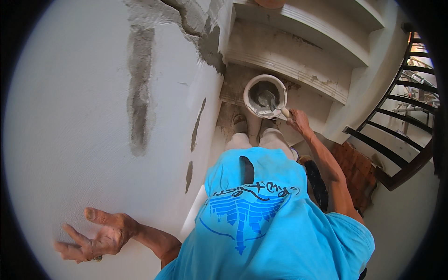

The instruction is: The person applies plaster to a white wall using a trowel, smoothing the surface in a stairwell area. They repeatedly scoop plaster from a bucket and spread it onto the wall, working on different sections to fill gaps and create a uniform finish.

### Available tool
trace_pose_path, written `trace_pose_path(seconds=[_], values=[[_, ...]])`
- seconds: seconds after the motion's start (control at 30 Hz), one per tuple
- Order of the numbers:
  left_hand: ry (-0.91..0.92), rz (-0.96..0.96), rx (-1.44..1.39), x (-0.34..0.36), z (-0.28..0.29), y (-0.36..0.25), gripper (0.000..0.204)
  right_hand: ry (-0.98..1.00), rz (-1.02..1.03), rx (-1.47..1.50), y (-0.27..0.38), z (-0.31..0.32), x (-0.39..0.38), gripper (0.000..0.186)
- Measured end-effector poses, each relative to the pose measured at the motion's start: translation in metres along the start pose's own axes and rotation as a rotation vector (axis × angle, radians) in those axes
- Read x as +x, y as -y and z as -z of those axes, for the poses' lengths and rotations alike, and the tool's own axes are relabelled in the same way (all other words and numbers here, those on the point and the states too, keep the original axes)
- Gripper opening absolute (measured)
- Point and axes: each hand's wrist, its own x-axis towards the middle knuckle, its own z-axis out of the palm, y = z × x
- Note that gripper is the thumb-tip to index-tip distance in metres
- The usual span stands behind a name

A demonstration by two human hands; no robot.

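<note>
Trowel [271, 102] sits with its blade down in the white bucket [246, 96], handle sticking out over the near right side of the rim. Right hand [298, 121] has its fingers closed around the handle, arm reaching far. Gripping there likely keeps the fingers clear of the grey mix [257, 103], and the handle points back toward that arm, so the wrist probably needs little twist.

Bucket is at the foot of a stair riser, just far of the person's feet [240, 125]. Reads as a sensible spot: within reach, between the shoes and the steps [289, 79], close to the wall [84, 140] on the left. Whether its base is level: can't tell.

Left hand [105, 235] is near left, fingers spread and loosely curled, no tool in the grip. It's in front of the wall; contact can't be confirmed. Could be out there for balance.

Wall carries a long grey strip [141, 93], two narrow dark patches [198, 123] nearer the stairs, and a jagged crack [186, 25] at the far end. Dark railing [392, 130] is well apart, far right.
</note>
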Motion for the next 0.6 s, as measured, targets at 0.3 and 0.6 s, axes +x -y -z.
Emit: trace_pose_path(seconds=[0.3, 0.6], values=[[0.169, -0.026, 0.174, 0.003, 0.003, -0.006, 0.057, 0.072, 0.170, -0.343, -0.024, -0.043, 0.073, 0.015], [0.257, 0.025, 0.162, 0.007, -0.004, -0.024, 0.069, 0.267, 0.330, -0.585, -0.019, -0.061, 0.121, 0.017]])
